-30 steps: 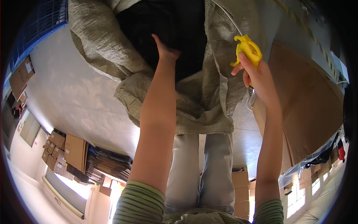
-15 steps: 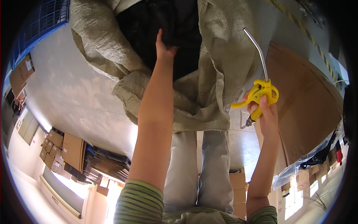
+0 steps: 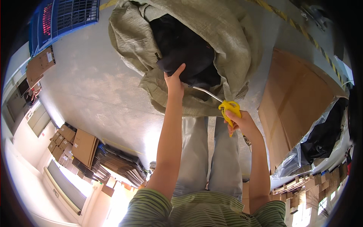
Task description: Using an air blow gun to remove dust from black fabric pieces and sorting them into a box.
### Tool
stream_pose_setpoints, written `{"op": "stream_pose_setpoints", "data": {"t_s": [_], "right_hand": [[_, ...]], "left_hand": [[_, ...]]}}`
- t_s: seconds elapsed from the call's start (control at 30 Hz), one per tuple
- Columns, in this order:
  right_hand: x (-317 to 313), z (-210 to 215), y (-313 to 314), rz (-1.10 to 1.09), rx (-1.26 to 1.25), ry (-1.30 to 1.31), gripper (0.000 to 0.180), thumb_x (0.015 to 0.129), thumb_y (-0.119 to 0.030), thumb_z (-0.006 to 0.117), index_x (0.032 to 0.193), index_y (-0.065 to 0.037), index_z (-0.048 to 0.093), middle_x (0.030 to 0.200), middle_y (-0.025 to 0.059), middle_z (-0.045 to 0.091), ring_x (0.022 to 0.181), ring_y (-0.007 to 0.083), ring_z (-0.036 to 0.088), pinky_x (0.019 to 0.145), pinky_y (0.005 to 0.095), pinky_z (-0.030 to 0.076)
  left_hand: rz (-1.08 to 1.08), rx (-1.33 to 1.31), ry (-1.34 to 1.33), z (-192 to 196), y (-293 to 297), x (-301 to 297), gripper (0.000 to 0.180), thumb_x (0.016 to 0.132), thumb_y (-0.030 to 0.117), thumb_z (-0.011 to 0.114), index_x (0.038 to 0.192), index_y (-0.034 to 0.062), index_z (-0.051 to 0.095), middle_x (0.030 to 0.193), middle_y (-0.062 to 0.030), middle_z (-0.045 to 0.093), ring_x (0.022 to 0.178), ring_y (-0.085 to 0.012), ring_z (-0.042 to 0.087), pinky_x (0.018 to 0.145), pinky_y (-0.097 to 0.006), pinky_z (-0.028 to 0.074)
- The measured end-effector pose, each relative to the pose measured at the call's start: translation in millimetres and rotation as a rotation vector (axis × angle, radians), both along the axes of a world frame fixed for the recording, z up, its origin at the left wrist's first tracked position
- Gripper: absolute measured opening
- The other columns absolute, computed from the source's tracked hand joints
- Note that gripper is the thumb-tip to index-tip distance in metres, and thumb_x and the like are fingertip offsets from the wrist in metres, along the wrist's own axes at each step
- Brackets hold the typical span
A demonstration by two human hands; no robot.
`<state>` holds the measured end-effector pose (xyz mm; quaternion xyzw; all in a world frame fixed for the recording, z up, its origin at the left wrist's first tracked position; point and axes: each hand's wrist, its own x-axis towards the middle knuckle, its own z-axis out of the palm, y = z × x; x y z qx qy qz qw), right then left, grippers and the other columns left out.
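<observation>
A large beige woven sack point(image 3: 236, 43) stands with its mouth rolled open before me, full of black fabric point(image 3: 189, 45). At the near side of that mouth, my left hand point(image 3: 174, 82) grips a piece of the black fabric, its thumb on top and its other fingers hidden underneath. My right hand point(image 3: 244, 123) is wrapped round a yellow air blow gun point(image 3: 230, 108). The gun's bent metal nozzle points left, and its tip is close to the black fabric just right of my left hand. Whether tip and fabric touch, I cannot tell.
On the right stands a big cardboard box point(image 3: 298, 100), with clear plastic point(image 3: 293, 164) and black material at its near end. A blue crate point(image 3: 73, 17) is at the far left. Cardboard stacks point(image 3: 85, 147) line the lower left. Striped tape point(image 3: 298, 28) crosses the floor.
My left hand has come back toward me from inside the sack and now holds black fabric. My right hand has brought the blow gun left, its nozzle swinging from upward to leftward.
</observation>
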<state>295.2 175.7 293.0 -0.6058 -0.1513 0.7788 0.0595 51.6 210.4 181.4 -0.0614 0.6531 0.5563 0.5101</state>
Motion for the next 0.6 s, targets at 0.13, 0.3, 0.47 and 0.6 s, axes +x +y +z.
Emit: {"op": "stream_pose_setpoints", "data": {"t_s": [0.13, 0.3, 0.47, 0.6], "right_hand": [[-9.3, -8.5, -6.7, -0.012, 0.053, -0.052, 0.046, 0.083, -0.048, 0.057, 0.079, -0.002, 0.055, 0.056, 0.0021, 0.051, 0.043, 0.0096, 0.05, 0.044, 0.0226, 0.043], [-26.1, -6.1, -17.5, -0.019, 0.072, -0.119, 0.046, 0.081, -0.049, 0.059, 0.073, -0.003, 0.053, 0.05, 0.0009, 0.047, 0.041, 0.0091, 0.047, 0.041, 0.0223, 0.039], [-33.1, -4.6, -22.4, 0.055, -0.037, 0.016, 0.046, 0.079, -0.05, 0.06, 0.078, -0.004, 0.053, 0.051, 0.0017, 0.046, 0.041, 0.0106, 0.047, 0.041, 0.0245, 0.039], [-36.5, -9.3, -20.5, 0.118, -0.12, 0.102, 0.047, 0.079, -0.051, 0.059, 0.076, -0.005, 0.052, 0.051, 0.0021, 0.046, 0.04, 0.0109, 0.047, 0.041, 0.0243, 0.04]], "left_hand": [[-0.032, -0.028, 0.175, 37.6, -12.1, -17.5, 0.059, 0.066, -0.004, 0.073, 0.118, 0.0049, 0.046, 0.112, -0.0084, 0.054, 0.102, -0.0226, 0.053, 0.089, -0.032, 0.044], [0.138, -0.309, 0.419, 58.9, -19.6, -32.1, 0.059, 0.07, 0.013, 0.076, 0.118, -0.0029, 0.045, 0.11, -0.011, 0.056, 0.098, -0.0232, 0.056, 0.082, -0.034, 0.049], [0.061, -0.229, 0.544, 60.6, -36.9, -41.1, 0.056, 0.069, 0.023, 0.078, 0.109, -0.0075, 0.053, 0.106, -0.013, 0.059, 0.09, -0.0232, 0.059, 0.081, -0.033, 0.048], [-0.083, -0.286, 0.718, 58.8, -41.5, -41.5, 0.057, 0.069, 0.029, 0.078, 0.105, -0.0088, 0.055, 0.103, -0.0134, 0.06, 0.089, -0.0222, 0.059, 0.078, -0.031, 0.048]]}}
